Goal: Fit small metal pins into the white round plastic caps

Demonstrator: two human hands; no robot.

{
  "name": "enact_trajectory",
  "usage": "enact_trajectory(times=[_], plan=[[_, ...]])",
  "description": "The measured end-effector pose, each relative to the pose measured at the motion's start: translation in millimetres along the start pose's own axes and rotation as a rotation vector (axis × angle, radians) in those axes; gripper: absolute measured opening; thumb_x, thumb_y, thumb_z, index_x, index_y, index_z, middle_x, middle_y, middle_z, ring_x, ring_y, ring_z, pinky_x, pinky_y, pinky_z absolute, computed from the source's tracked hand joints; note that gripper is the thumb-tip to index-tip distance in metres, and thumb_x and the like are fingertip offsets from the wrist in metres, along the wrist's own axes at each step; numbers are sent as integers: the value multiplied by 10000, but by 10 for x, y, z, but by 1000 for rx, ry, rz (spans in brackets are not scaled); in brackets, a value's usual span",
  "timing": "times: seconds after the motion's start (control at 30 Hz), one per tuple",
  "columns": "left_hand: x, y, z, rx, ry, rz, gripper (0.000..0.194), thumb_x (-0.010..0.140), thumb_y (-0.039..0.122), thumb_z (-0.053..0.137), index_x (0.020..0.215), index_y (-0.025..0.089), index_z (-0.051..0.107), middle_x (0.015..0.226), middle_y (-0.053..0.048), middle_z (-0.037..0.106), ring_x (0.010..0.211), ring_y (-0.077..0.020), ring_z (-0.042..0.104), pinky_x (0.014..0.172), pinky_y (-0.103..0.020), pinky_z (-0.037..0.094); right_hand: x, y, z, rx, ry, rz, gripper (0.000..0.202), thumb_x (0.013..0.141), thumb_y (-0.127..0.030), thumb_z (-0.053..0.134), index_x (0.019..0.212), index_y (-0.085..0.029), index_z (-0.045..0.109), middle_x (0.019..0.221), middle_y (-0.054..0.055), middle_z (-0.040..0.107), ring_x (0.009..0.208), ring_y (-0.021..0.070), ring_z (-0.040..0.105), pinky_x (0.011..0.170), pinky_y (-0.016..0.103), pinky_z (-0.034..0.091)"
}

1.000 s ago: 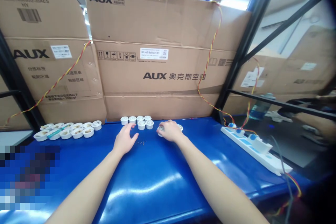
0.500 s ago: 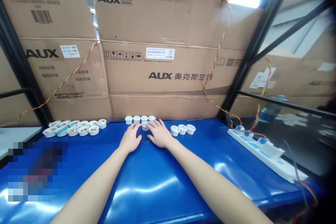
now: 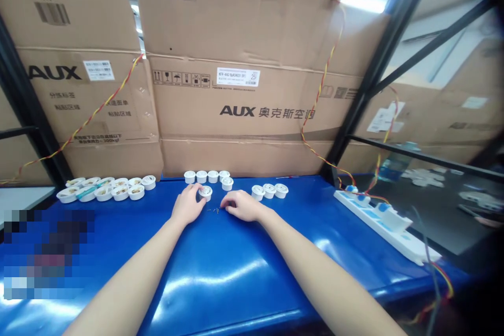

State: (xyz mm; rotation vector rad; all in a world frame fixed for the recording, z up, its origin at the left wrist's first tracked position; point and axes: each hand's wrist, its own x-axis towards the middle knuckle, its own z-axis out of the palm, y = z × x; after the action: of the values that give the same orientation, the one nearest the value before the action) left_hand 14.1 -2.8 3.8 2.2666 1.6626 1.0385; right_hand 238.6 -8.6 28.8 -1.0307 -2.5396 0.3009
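My left hand [image 3: 189, 203] is closed around the side of a small round white cup [image 3: 205, 195] with a light-coloured top, on the blue table. Just to the right, my right hand [image 3: 241, 205] is low over the tabletop with its fingers curled together. Their tips are beside several tiny thin brass-coloured pieces [image 3: 214, 210], which look like screws. Whether a piece is between those fingertips is too small to tell. Behind the hands stands a row of similar white cups [image 3: 201, 177], with a single cup [image 3: 227, 184] in front of its right end.
Three more white cups [image 3: 269, 190] stand to the right. At the left are several open white cups [image 3: 120, 192] with small contents, a teal tool [image 3: 88, 191] lying across them. A white power strip [image 3: 388, 226] lies at the right edge; cardboard [image 3: 244, 115] walls the back.
Both hands were spread near the front cup. My left hand now holds a cup slightly nearer; my right hand has drawn back and curled its fingers by the tiny pieces.
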Motion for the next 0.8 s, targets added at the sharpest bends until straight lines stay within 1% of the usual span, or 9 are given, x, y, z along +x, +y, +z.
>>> enact_trajectory(times=[0.07,0.23,0.33,0.47,0.57,0.63,0.73,0.8], plan=[[-4,19,-7,0,9,-6,208,812,278,584,1014,235,566,1115,-76,625,1028,-259,610,876,-385,478,6,2,22,-5,5,18,238,774,-114,575,930,-215,724,941,17,728,848,166,654,784,265,470],[0,22,11,-19,33,-3,278,807,278,591,1076,237,537,1168,-88,609,1067,-268,596,893,-399,474,52,-28,98,-32,36,99,127,796,-234,633,892,-225,716,850,11,723,776,168,653,729,266,455],[6,6,31,-36,54,13,357,803,274,594,1147,234,505,1221,-94,589,1113,-278,574,917,-415,468,77,-49,131,-78,52,139,93,812,-217,623,849,-227,708,847,13,716,788,172,650,728,266,444],[-1,43,14,-5,101,82,454,785,220,583,1225,239,472,1272,-93,564,1170,-299,529,940,-451,449,80,-68,165,-160,49,161,98,854,-209,581,842,-214,678,874,42,692,778,176,631,667,254,416],[-19,136,-38,28,118,189,453,784,181,560,1228,236,491,1274,-88,562,1197,-290,505,955,-444,432,74,-70,186,-168,46,166,125,887,-212,526,862,-200,648,903,60,672,751,171,615,646,256,402],[-34,207,-73,38,88,289,395,793,177,552,1183,235,537,1242,-77,587,1181,-271,516,963,-421,423,82,-71,190,-91,80,180,136,896,-202,496,874,-191,630,907,60,667,758,168,605,666,262,409],[-51,281,-99,45,12,432,288,820,190,557,1100,241,601,1150,-50,650,1119,-242,554,954,-396,415,113,-84,168,155,150,184,167,920,-212,459,872,-175,614,871,42,663,782,154,591,722,265,427],[-53,291,-95,43,-2,480,208,853,224,560,1047,246,632,1087,-34,684,1067,-226,581,931,-385,418,131,-106,141,313,171,180,189,931,-252,454,872,-170,614,853,28,656,786,146,581,741,265,433]])
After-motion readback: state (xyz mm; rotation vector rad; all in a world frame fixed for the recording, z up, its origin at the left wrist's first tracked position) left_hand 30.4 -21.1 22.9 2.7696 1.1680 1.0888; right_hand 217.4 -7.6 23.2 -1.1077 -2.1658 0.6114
